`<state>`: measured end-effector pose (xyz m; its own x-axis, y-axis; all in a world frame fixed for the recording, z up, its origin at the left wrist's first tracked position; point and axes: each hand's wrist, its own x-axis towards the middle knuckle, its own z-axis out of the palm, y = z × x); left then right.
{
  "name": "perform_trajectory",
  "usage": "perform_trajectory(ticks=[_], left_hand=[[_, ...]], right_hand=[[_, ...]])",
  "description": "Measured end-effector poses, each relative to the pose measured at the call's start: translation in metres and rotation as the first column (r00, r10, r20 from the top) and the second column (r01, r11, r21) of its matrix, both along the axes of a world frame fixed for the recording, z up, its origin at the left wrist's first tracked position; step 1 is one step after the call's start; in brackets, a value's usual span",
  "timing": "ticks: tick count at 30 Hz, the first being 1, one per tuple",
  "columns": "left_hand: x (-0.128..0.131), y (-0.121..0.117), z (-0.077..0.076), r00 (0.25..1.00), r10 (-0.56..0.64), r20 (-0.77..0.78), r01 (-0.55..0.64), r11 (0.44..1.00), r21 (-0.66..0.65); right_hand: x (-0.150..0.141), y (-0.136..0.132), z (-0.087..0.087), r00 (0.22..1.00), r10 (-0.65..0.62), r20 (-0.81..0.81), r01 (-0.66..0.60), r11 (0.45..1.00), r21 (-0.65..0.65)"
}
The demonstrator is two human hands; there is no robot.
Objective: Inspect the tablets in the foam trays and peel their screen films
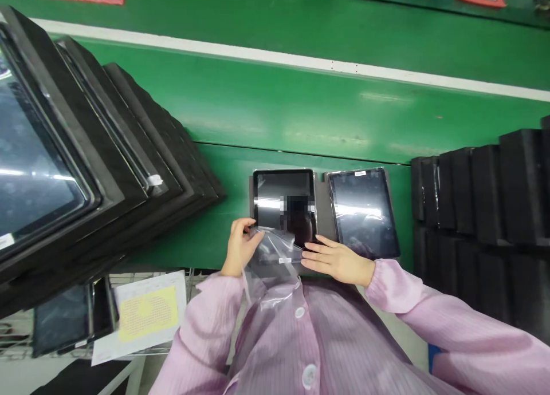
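A tablet [283, 184] with a dark, glossy screen lies in front of me on a dark folder-like case. Clear plastic film [275, 295] is peeled back over its lower part and hangs down toward my shirt. My left hand [240, 247] pinches this film between thumb and fingers at the tablet's lower left. Fingers outstretched, my right hand [337, 260] rests by the tablet's lower right edge, touching the film there. Just to the right lies a second tablet [363, 212], its screen facing up, with a small white label at its top edge.
Stacked dark cases with tablets [38, 149] rise high on the left. Rows of black cases [485, 194] stand on the right. Below the left stack, a paper with a yellow panel [148, 312] lies on a wire rack. A white strip [258, 54] crosses the green surface.
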<state>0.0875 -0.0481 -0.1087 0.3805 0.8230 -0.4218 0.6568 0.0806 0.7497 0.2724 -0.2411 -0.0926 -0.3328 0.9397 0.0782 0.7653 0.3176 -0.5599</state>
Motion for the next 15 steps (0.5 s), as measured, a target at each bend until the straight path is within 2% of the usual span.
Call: perform_trajectory(ticks=[2, 6, 9, 10, 12, 14, 15], left_hand=[[0.017, 0.015, 0.003, 0.997, 0.035, -0.074, -0.038, 0.999, -0.038], [0.033, 0.04, 0.01, 0.993, -0.042, -0.111, 0.018, 0.979, -0.203], [0.034, 0.049, 0.016, 0.99, -0.086, -0.116, 0.046, 0.949, -0.313], [0.034, 0.05, 0.018, 0.989, -0.091, -0.119, 0.046, 0.941, -0.336], [0.035, 0.051, 0.019, 0.987, -0.094, -0.129, 0.041, 0.929, -0.368], [0.036, 0.052, 0.019, 0.986, -0.094, -0.134, 0.035, 0.92, -0.389], [0.036, 0.052, 0.02, 0.987, -0.094, -0.134, 0.034, 0.918, -0.396]], right_hand=[[-0.002, 0.004, 0.002, 0.998, 0.008, 0.07, -0.011, 0.999, 0.043], [0.01, 0.039, 0.015, 0.977, -0.103, 0.188, 0.082, 0.99, 0.118], [0.025, 0.076, 0.015, 0.987, -0.094, 0.13, 0.094, 0.996, 0.007], [0.03, 0.088, 0.012, 0.988, -0.139, 0.07, 0.143, 0.988, -0.052], [0.038, 0.108, 0.004, 0.93, -0.354, -0.1, 0.332, 0.925, -0.185], [0.042, 0.121, -0.003, 0.798, -0.559, -0.228, 0.487, 0.819, -0.304], [0.043, 0.123, -0.004, 0.745, -0.613, -0.262, 0.525, 0.782, -0.337]])
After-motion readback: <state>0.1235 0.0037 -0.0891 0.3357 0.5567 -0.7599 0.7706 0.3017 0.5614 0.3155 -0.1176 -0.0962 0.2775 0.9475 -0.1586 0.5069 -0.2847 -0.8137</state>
